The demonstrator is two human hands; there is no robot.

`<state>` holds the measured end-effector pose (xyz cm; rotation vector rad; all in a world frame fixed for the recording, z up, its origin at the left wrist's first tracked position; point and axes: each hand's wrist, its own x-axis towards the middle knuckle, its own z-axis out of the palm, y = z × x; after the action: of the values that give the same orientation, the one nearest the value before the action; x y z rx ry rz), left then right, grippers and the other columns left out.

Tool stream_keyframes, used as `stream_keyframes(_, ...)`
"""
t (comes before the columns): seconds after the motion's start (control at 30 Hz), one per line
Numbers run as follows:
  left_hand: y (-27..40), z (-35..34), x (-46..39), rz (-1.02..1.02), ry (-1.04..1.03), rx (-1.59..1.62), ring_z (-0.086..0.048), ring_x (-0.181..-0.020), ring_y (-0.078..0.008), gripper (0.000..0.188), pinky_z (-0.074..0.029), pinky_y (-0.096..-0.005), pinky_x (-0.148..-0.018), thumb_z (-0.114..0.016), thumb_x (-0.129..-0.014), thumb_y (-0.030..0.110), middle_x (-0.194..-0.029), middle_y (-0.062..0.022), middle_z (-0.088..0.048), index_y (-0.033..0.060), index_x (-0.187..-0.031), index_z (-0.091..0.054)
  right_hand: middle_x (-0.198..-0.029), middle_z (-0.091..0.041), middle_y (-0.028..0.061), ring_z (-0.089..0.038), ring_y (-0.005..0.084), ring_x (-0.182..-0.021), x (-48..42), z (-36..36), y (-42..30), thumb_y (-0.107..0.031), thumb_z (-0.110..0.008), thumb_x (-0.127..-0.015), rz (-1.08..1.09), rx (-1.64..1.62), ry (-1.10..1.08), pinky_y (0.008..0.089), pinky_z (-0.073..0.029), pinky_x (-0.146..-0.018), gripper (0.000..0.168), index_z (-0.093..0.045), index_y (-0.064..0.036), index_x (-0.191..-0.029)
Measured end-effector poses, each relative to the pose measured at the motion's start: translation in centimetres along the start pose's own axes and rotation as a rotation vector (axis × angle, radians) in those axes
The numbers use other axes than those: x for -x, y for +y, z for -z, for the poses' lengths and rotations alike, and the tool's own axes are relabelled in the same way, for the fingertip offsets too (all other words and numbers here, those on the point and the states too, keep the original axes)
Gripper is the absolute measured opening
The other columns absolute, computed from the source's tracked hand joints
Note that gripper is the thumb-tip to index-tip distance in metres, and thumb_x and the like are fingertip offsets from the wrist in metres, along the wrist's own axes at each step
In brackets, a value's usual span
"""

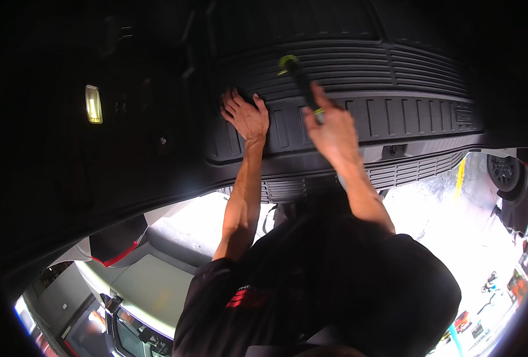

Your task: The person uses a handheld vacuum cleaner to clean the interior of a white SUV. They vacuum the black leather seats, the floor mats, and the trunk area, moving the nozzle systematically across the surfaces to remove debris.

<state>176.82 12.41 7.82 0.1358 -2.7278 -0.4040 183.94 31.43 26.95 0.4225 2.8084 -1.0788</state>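
A ribbed black cargo mat [286, 127] lines the boot floor of a vehicle in front of me. Flat on its left part, with the fingers apart, rests my left hand [246, 117]. My right hand [335, 129] grips a slim black hand tool [306, 87] with lime-green parts. The tool points away from me, its far end over the mat's fine ridges; blur hides its exact kind and whether it touches the mat.
A lit boot lamp [94, 104] glows in the dark left side trim. The ribbed bumper step [415, 171] runs below the boot sill. Behind me at left stands another vehicle [152, 285]; a car wheel [504, 172] shows at right. A partly visible, blurred person [95, 323] is at lower left.
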Motion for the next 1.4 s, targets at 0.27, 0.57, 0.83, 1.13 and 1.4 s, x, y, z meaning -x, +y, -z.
stream_keyframes(0.27,-0.2,0.3,-0.1,-0.004,-0.014,0.005,-0.033,-0.153,-0.0398,0.072,-0.024,-0.0624,-0.124,-0.051,-0.100,0.042,-0.161,-0.0214,-0.040,-0.0034,-0.154,-0.039,-0.124,-0.073,0.0253,-0.072,0.0444,-0.111,-1.8,-3.0,-2.7,-0.023,-0.068,-0.099,0.063,-0.144,-0.101,0.0478,-0.059,-0.098,0.057,-0.056,-0.013,-0.154)
stream_keyframes(0.57,-1.7,-1.1,0.2,-0.031,-0.058,-0.029,-0.033,-0.154,-0.0402,0.068,-0.025,-0.0627,-0.124,-0.050,-0.102,0.040,-0.161,-0.0226,-0.040,-0.0047,-0.153,-0.043,-0.075,-0.073,0.0202,-0.077,0.0367,-0.081,-2.2,-4.0,-3.5,-0.030,-0.070,-0.100,0.156,-0.064,-0.157,0.0450,-0.060,-0.092,0.056,-0.058,-0.019,-0.154)
stream_keyframes(0.83,0.0,0.2,0.0,-0.047,0.009,-0.012,-0.035,-0.151,-0.0404,0.068,-0.026,-0.0616,-0.123,-0.050,-0.102,0.042,-0.160,-0.0228,-0.042,-0.0052,-0.152,-0.043,-0.084,-0.078,0.0111,-0.078,0.0255,-0.080,-2.6,10.5,7.8,-0.034,-0.072,-0.098,-0.393,0.028,0.098,0.0404,-0.061,-0.077,0.050,-0.066,-0.025,-0.147)
stream_keyframes(1.13,-0.5,-0.7,0.1,-0.106,0.034,-0.027,-0.037,-0.150,-0.0413,0.061,-0.027,-0.0653,-0.120,-0.045,-0.106,0.045,-0.160,-0.0219,-0.044,0.0070,-0.154,-0.049,-0.115,-0.073,0.0295,-0.072,0.0487,-0.107,6.4,1.4,4.0,-0.025,-0.067,-0.100,-0.008,-0.021,0.015,0.0554,-0.056,-0.098,0.057,-0.053,-0.011,-0.154)
stream_keyframes(1.4,-1.1,-0.6,0.5,-0.105,0.018,-0.055,-0.036,-0.152,-0.0404,0.057,-0.027,-0.0672,-0.119,-0.046,-0.106,0.040,-0.162,-0.0195,-0.044,0.0092,-0.153,-0.053,-0.126,-0.073,0.0256,-0.070,0.0458,-0.114,7.6,7.9,9.4,-0.023,-0.068,-0.099,-0.300,-0.038,0.086,0.0494,-0.058,-0.101,0.056,-0.056,-0.012,-0.153)
